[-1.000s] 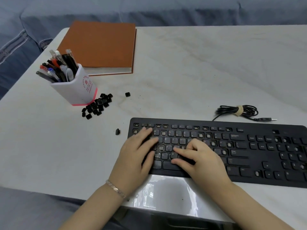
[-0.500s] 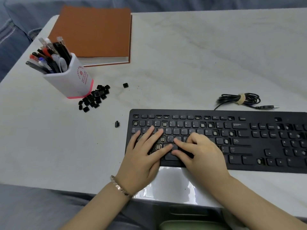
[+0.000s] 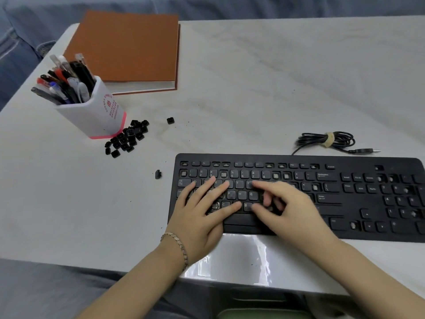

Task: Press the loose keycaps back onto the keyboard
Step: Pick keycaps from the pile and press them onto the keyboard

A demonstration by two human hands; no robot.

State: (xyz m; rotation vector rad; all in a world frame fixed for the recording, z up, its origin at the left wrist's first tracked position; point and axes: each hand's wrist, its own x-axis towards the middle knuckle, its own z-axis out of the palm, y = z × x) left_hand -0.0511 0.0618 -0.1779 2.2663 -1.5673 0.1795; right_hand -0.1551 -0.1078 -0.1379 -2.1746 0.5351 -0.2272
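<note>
A black keyboard [image 3: 333, 210] lies at the table's near right, with several bare key sockets such as one in the number row [image 3: 223, 174]. My left hand [image 3: 202, 215] rests flat on its left letter keys, fingers spread and straight. My right hand [image 3: 289, 210] hovers over the middle letter keys. Its index finger reaches toward the top letter row, its other fingers are loosely curled and blurred, and I see no keycap in it. A pile of loose black keycaps [image 3: 126, 139] sits left of the keyboard. Two single keycaps lie apart, one farther back [image 3: 170, 120] and one by the keyboard's left edge [image 3: 158, 174].
A white pen holder [image 3: 96, 111] full of pens stands just behind the keycap pile. An orange book [image 3: 128, 49] lies at the back left. The keyboard's coiled cable [image 3: 326, 140] sits behind it on the right. The table's near edge runs under my wrists.
My right hand has shifted right and up from the bottom letter row, its fingers now lifted and in motion. My left hand stays spread on the left keys.
</note>
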